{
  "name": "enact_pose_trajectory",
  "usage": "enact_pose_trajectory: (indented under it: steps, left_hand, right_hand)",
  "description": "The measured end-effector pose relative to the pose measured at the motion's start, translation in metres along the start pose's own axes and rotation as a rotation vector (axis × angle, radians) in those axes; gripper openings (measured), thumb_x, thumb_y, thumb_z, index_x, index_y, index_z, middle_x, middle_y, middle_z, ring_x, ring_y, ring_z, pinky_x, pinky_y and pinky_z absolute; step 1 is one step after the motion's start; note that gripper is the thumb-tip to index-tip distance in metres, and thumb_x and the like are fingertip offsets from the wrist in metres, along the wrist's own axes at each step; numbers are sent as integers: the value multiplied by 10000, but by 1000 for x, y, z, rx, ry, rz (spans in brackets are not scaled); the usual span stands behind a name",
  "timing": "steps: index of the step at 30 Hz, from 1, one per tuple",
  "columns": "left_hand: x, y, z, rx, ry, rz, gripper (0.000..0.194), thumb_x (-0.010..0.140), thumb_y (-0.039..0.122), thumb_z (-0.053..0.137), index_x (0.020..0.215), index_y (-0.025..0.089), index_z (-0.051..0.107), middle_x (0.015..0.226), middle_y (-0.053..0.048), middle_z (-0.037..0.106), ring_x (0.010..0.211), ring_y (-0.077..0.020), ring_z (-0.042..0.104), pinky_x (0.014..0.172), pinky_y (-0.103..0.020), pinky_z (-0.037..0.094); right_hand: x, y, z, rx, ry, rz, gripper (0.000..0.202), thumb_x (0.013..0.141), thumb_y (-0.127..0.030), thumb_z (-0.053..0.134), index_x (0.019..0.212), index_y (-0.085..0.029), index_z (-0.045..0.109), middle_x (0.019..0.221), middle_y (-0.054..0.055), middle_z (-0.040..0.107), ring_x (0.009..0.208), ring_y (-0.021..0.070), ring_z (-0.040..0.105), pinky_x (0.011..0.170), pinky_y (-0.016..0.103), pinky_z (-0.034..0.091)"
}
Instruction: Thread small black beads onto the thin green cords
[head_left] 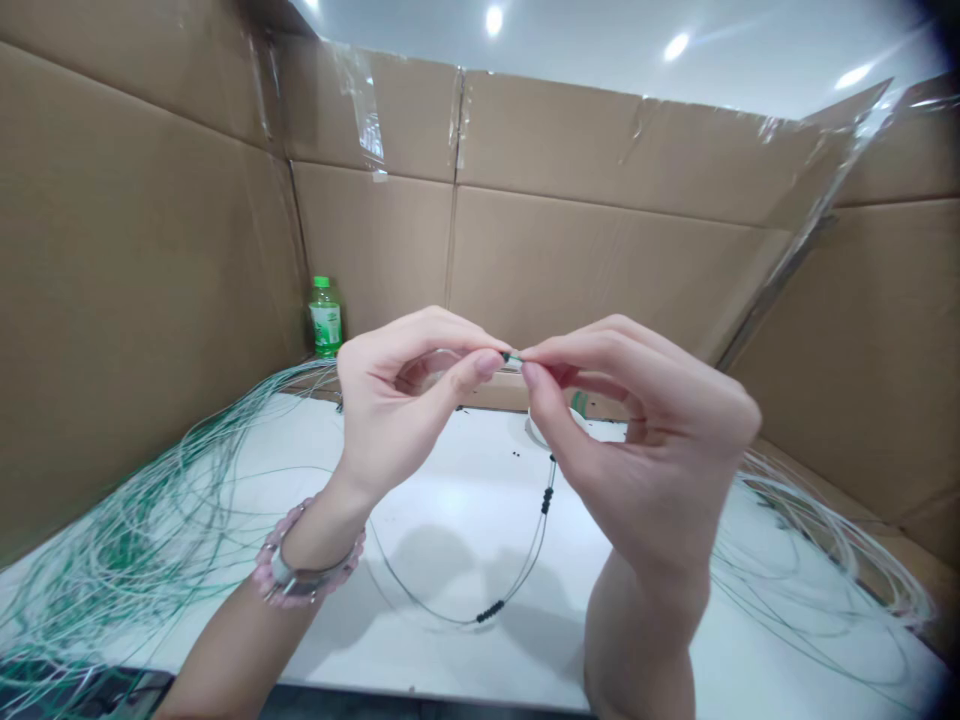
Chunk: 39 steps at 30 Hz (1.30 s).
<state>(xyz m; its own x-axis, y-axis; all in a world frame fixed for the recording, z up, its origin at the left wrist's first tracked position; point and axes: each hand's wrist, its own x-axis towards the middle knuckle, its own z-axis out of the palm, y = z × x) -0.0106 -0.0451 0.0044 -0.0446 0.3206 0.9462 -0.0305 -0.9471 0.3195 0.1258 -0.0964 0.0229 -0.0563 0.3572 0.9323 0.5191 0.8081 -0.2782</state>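
Both hands are raised above the white table, fingertips nearly meeting. My left hand [412,400] pinches the dark end of a thin cord [513,357] between thumb and forefinger. Close beside it, my right hand [637,400] pinches the same small piece from the other side. A loop of thin cord [420,604] hangs below and between the hands, carrying black beads or knots [490,611] at the bottom and another black cluster [547,500] higher on the right. Fine detail between the fingertips is too small to tell.
A tangle of green and white cords [127,540] covers the table's left side. More cords [810,520] lie at the right. Behind my right hand is a white round dish [537,428], partly hidden. A green bottle [325,320] stands at the back left. Cardboard walls [585,270] enclose the white table [315,660].
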Motion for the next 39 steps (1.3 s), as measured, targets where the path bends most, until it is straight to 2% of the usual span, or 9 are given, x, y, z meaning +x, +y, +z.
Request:
enact_pose_trajectory:
  steps: [3, 16, 22, 26, 31, 36, 39]
  left_hand:
    - [1, -1, -1, 15, -11, 31, 67, 750, 144, 672, 762, 200, 708, 698, -2, 668, 615, -79, 588, 478, -179, 451]
    - [0, 0, -1, 51, -34, 32, 91, 732, 113, 679, 763, 196, 702, 720, 0, 673, 636, -82, 600, 489, -180, 475]
    - [0, -1, -1, 94, 16, 32, 86, 720, 109, 690, 758, 186, 691, 713, 5, 670, 651, -80, 605, 511, -179, 485]
    - [0, 0, -1, 97, -19, 9, 60, 757, 132, 658, 761, 185, 686, 713, 2, 672, 642, -81, 604, 512, -184, 484]
    - [0, 0, -2, 135, -21, 51, 62, 758, 126, 654, 745, 184, 674, 702, 6, 666, 622, -80, 592, 520, -195, 485]
    - [-1, -3, 1, 222, 3, 110, 63, 728, 141, 682, 727, 193, 647, 684, 13, 648, 620, -96, 579, 540, -225, 493]
    - [-2, -6, 3, 232, 6, 102, 66, 744, 141, 665, 723, 193, 630, 688, 12, 638, 628, -96, 574, 543, -227, 490]
  right_hand:
    - [-1, 1, 2, 20, 32, -16, 172, 748, -35, 605, 750, -199, 657, 687, -26, 603, 620, 77, 548, 583, 212, 532]
    - [-1, 1, 1, 2, -14, 6, 175, 770, -61, 612, 777, -228, 663, 709, -25, 628, 637, 88, 579, 593, 210, 542]
    - [-1, 7, 8, 90, 39, 58, 138, 764, -94, 633, 752, -231, 650, 686, -37, 650, 655, 106, 611, 629, 237, 579]
    - [-1, 10, 10, 129, 76, 65, 142, 747, -89, 654, 773, -228, 656, 692, -48, 665, 659, 93, 620, 634, 212, 574]
    - [3, 9, 8, 97, -46, 97, 90, 761, -125, 632, 788, -203, 668, 748, -17, 685, 693, 109, 634, 639, 223, 579]
    - [4, 10, 8, 63, -90, 159, 56, 759, -148, 609, 775, -191, 642, 758, -12, 682, 706, 111, 636, 616, 208, 561]
    - [3, 14, 5, 64, -161, 203, 48, 770, -163, 591, 777, -201, 621, 778, -17, 674, 701, 107, 632, 613, 202, 558]
